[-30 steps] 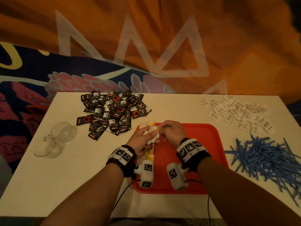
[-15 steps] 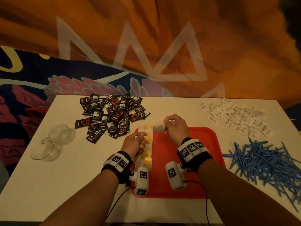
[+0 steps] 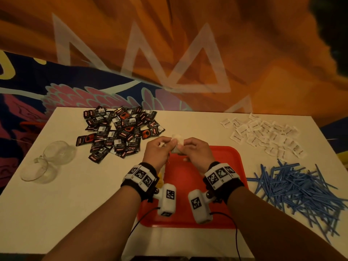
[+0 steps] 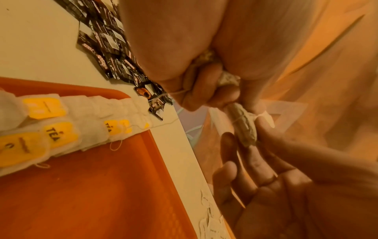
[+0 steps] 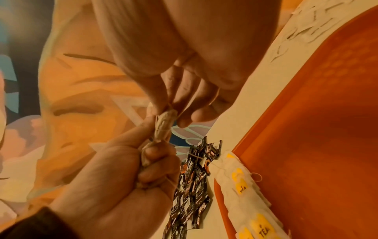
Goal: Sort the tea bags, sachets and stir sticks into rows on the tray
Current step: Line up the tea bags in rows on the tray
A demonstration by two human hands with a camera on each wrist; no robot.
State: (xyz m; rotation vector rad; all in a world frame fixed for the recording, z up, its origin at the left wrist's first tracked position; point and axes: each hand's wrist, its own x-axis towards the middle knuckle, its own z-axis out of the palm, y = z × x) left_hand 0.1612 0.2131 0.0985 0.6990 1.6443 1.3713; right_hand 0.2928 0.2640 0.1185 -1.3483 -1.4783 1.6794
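I hold a tea bag (image 3: pixel 177 146) between both hands, lifted above the far left corner of the tray (image 3: pixel 233 161). My left hand (image 3: pixel 157 150) has its fingers curled round a bunch of bags with string trailing out; my right hand (image 3: pixel 195 150) pinches the end of the one bag between thumb and fingertips (image 5: pixel 157 103).

The bag should be very light, soft and limp, its paper thin enough to tear if I tug hard. The string (image 4: pixel 178 93) looks apt to snag on the others, so I judge it best to hold the bag by its body near an edge and ease it free, not pull by the thread.

It looks pale and crumpled, speckled with leaf inside, thread wound round it. On the tray's left side a row (image 4: pixel 61 126) of white bags with yellow tags marked TEA already lies overlapped.
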